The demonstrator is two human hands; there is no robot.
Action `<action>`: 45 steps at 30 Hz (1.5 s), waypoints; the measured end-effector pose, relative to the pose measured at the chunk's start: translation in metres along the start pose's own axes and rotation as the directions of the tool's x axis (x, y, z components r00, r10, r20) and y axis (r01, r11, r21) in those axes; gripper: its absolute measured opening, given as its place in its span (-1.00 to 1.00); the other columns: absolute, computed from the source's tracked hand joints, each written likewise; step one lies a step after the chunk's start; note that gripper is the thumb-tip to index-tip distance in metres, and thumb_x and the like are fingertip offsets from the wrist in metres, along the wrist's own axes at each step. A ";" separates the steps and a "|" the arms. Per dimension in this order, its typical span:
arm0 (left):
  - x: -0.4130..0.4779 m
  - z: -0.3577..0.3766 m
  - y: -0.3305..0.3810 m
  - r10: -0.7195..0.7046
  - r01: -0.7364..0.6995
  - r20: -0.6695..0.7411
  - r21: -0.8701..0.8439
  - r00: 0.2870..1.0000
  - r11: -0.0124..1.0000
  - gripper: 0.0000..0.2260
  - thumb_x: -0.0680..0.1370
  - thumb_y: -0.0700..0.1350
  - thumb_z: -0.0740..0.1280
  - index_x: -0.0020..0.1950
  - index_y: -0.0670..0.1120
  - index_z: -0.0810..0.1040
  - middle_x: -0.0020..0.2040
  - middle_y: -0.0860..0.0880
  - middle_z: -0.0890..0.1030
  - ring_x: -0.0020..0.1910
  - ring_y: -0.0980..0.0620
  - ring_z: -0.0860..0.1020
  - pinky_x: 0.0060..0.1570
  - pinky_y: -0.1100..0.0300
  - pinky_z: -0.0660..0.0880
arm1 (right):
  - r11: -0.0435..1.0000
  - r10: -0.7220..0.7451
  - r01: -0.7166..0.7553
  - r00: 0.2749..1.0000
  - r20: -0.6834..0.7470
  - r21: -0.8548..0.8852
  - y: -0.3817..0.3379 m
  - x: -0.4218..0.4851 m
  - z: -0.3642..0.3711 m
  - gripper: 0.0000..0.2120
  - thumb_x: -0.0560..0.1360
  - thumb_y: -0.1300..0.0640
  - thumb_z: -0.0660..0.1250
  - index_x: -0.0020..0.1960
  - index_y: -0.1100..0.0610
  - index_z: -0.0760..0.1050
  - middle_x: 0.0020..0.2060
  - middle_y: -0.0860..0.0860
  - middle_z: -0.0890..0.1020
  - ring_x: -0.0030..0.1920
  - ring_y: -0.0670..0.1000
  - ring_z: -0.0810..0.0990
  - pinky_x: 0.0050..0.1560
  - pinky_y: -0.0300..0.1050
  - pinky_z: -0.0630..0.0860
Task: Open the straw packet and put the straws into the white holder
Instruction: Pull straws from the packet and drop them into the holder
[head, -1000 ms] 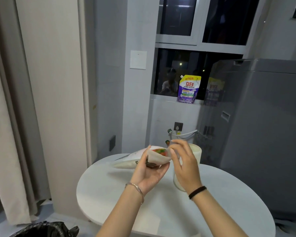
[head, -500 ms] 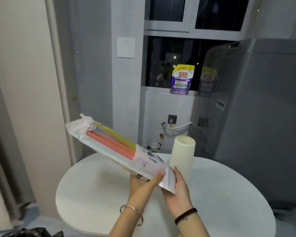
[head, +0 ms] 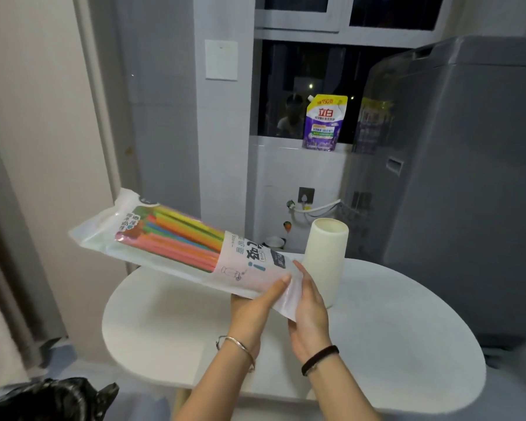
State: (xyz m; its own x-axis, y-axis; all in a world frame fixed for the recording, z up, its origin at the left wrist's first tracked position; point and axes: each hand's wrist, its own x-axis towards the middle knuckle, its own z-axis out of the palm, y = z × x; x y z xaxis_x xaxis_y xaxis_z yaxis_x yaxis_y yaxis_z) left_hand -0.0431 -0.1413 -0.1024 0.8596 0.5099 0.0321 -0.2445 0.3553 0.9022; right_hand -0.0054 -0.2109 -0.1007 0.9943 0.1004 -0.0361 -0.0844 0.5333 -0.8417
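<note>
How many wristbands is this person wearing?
2: a silver bangle on the left wrist, a black band on the right wrist. More could sit out of frame.

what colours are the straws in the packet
The straws are orange, pink, yellow, green, blue; head view.

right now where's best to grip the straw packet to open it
Probably the flat end flap at the near end of the straw packet, from the near side, where left hand and right hand hold it; the straws bulk the far part, leaving thin film here.
</note>
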 end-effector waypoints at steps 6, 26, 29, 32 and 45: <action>-0.006 -0.005 0.004 -0.070 0.074 0.049 -0.069 0.996 0.995 -0.55 0.35 -0.14 0.53 0.22 -0.14 0.58 0.13 -0.08 0.69 0.13 -0.01 0.65 0.22 0.04 0.53 | 0.918 -0.268 0.243 0.962 -0.041 -0.313 -0.005 0.002 -0.008 -0.86 0.59 0.14 0.18 -0.14 0.07 0.44 -0.18 -0.03 0.54 -0.14 -0.09 0.51 -0.24 -0.48 0.43; 0.005 -0.001 0.006 -0.226 0.160 -0.089 -0.469 0.970 0.869 -0.53 0.50 -0.15 0.40 0.41 -0.15 0.44 0.30 -0.16 0.59 0.14 -0.06 0.59 -0.16 0.20 0.59 | 0.871 -0.290 0.296 0.954 0.076 -0.392 -0.022 0.003 -0.024 -0.84 0.49 0.09 0.35 -0.15 0.19 0.49 -0.39 0.03 0.51 -0.54 -0.06 0.40 -0.54 -0.24 0.37; 0.008 -0.001 0.004 -0.225 0.164 -0.077 -0.465 0.971 0.870 -0.51 0.52 -0.12 0.39 0.43 -0.16 0.41 0.31 -0.19 0.57 0.27 -0.10 0.56 0.13 0.05 0.55 | 0.877 -0.272 0.280 0.959 0.078 -0.391 -0.028 0.003 -0.025 -0.88 0.47 0.13 0.38 -0.16 0.18 0.51 -0.39 0.06 0.52 -0.54 -0.04 0.39 -0.52 -0.22 0.38; 0.013 -0.006 0.005 -0.219 0.160 -0.063 -0.495 0.974 0.854 -0.52 0.55 -0.11 0.35 0.44 -0.21 0.39 0.31 -0.22 0.56 0.32 -0.12 0.52 0.36 -0.03 0.41 | 0.930 -0.296 0.278 0.954 -0.040 -0.241 -0.042 0.008 -0.033 -0.87 0.47 0.16 0.38 -0.23 0.16 0.49 -0.42 0.02 0.49 -0.54 -0.07 0.37 -0.55 -0.27 0.34; 0.012 0.003 0.004 -0.284 0.224 -0.037 -0.521 0.958 0.824 -0.56 0.57 -0.17 0.31 0.44 -0.25 0.38 0.36 -0.23 0.51 0.35 -0.14 0.49 0.40 -0.03 0.37 | 0.966 -0.235 0.209 0.956 -0.174 -0.154 -0.049 0.012 -0.035 -0.73 0.51 0.02 0.32 -0.29 0.15 0.51 -0.59 -0.04 0.44 -0.60 -0.10 0.35 -0.60 -0.28 0.29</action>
State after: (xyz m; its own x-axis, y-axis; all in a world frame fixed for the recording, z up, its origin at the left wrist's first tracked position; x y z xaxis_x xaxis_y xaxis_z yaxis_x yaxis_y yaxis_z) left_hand -0.0320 -0.1365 -0.0971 0.8764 0.4167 -0.2413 -0.2428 0.8151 0.5260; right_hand 0.0130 -0.2656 -0.0790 0.9820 -0.1753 0.0697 0.1366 0.4064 -0.9034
